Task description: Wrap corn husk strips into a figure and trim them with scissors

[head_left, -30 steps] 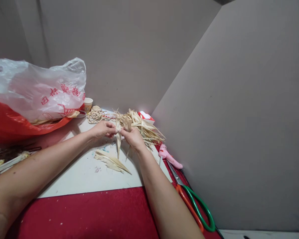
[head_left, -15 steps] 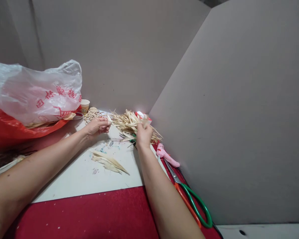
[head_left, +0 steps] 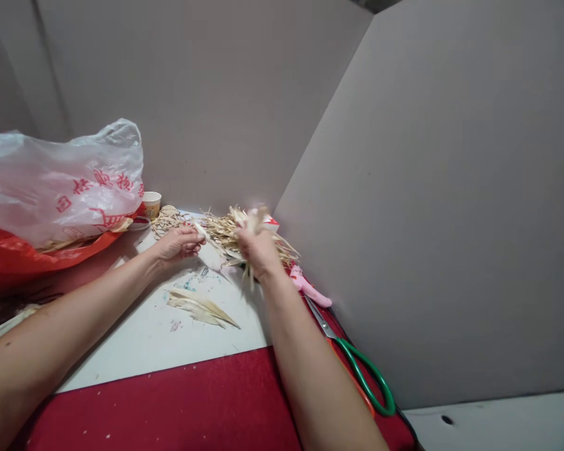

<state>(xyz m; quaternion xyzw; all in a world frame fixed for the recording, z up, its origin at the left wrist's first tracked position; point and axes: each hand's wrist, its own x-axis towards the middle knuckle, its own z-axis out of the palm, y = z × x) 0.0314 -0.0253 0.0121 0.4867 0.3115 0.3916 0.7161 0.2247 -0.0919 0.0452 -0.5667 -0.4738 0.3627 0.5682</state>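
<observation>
My left hand (head_left: 177, 242) is closed in a pinch on a small pale strip of dried husk, just above the white board (head_left: 160, 332). My right hand (head_left: 258, 249) is closed round a bunch of dried husk strips, lifted a little in front of the husk pile (head_left: 225, 230); the bunch is smeared by motion. A few flat husk leaves (head_left: 200, 307) lie on the board in front of both hands.
A clear plastic bag with red print (head_left: 61, 181) sits over a red bag at the left. A paper cup (head_left: 151, 203) and a coil of twine (head_left: 167, 219) stand at the back. A pink glue gun (head_left: 309, 289) and green-handled scissors (head_left: 364, 376) lie at the right by the grey wall.
The hands have parted. My right hand reached into the husk pile and has come back towards me with a bunch of strips. My left hand kept its small strip and stayed put.
</observation>
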